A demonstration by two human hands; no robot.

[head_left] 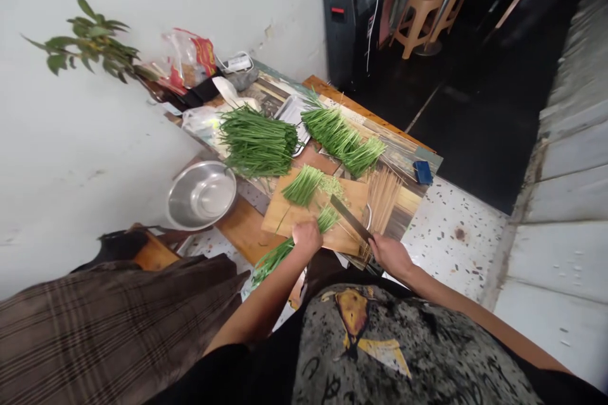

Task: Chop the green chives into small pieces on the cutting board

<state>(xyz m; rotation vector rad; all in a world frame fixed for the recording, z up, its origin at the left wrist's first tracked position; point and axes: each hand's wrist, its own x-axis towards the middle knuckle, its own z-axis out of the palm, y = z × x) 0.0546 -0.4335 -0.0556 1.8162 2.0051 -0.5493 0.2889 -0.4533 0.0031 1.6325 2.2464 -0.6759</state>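
Under the curled fingers of the left hand (306, 237) a chive bunch (289, 247) lies pinned on the cutting board (304, 215) — steadied, it seems. The right hand (390, 255) grips a knife (350, 218), blade just beside those fingers — the bunch's tips within reach.

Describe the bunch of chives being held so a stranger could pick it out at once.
Find the wooden cutting board at the table's near edge. The left hand pins one chive bunch across its near side, beside the knife in the right hand. Unlike the other piles, its long ends overhang the board toward the person.
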